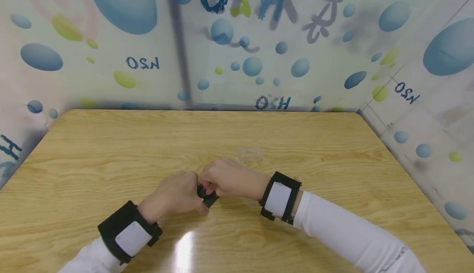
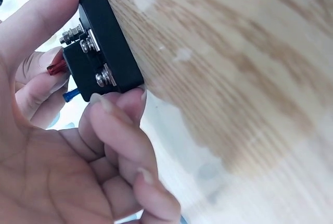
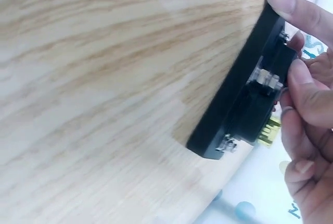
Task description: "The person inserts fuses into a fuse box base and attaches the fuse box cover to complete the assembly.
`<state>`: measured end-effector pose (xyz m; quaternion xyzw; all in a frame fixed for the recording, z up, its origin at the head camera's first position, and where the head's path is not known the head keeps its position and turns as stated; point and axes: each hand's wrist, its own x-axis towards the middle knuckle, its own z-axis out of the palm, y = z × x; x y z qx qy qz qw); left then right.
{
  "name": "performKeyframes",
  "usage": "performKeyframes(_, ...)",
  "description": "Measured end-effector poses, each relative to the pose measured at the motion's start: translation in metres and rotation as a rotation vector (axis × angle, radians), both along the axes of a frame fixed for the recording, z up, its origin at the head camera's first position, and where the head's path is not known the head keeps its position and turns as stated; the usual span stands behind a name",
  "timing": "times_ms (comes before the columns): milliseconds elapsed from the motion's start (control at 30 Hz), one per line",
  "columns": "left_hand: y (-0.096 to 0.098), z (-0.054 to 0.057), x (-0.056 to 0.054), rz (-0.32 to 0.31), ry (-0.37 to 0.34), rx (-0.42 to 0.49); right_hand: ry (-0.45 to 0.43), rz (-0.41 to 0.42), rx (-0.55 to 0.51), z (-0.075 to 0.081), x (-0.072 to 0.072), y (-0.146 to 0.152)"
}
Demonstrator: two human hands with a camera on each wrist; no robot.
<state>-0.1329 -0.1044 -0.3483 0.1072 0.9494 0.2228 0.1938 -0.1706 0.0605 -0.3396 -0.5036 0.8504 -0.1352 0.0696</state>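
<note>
Above the wooden table, both hands meet at a small black electrical part with a flat rectangular front (image 2: 112, 39), seen edge-on in the wrist views. Metal screws with nuts (image 2: 105, 76) stand along its stepped back. Small red (image 2: 57, 67), blue (image 2: 71, 95) and yellow (image 3: 269, 131) pieces stick out behind. My left hand (image 1: 174, 195) grips the part by its ends between thumb and fingers. At its back, my right hand (image 1: 231, 178) pinches with thumb and fingertips; exactly which piece they hold is partly hidden. In the head view the hands cover most of the part.
A small clear plastic box (image 1: 249, 153) lies on the wooden table (image 1: 314, 153), just beyond the right hand. A wall covering with blue and green dots (image 1: 252, 66) closes off the table's far and right sides. Each wrist wears a black strap (image 1: 127, 232).
</note>
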Motion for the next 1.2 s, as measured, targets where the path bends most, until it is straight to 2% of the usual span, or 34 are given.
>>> performKeyframes(167, 0.001, 0.0, 0.0, 0.005, -0.01, -0.004, 0.085, 0.027, -0.004, -0.005, 0.003, 0.008)
performKeyframes(233, 0.002, 0.001, 0.0, 0.004, -0.009, -0.001, 0.09, 0.039, -0.006, -0.006, 0.002, 0.01)
performKeyframes(367, 0.002, 0.002, 0.0, -0.002, 0.002, 0.005, -0.025, -0.01, -0.012, -0.004, -0.001, 0.008)
performKeyframes(533, 0.001, 0.002, 0.0, -0.005, 0.009, 0.005, -0.243, -0.176, 0.008, 0.003, -0.004, -0.002)
performKeyframes(667, 0.0, 0.001, 0.0, -0.003, 0.022, -0.002, -0.302, -0.25, 0.046, 0.012, -0.003, -0.011)
performKeyframes(800, 0.0, 0.001, 0.001, -0.002, 0.025, -0.009, -0.274, -0.251, 0.106, 0.016, -0.002, -0.017)
performKeyframes(967, 0.0, 0.001, 0.001, 0.001, 0.017, 0.006, -0.208, -0.205, 0.145, 0.014, 0.0, -0.02)
performKeyframes(1067, 0.0, 0.001, 0.002, 0.003, 0.021, 0.019, -0.174, -0.163, 0.103, 0.009, 0.002, -0.016)
performKeyframes(1200, 0.0, 0.001, 0.002, 0.005, 0.022, 0.025, -0.085, -0.06, 0.001, -0.005, 0.004, -0.004)
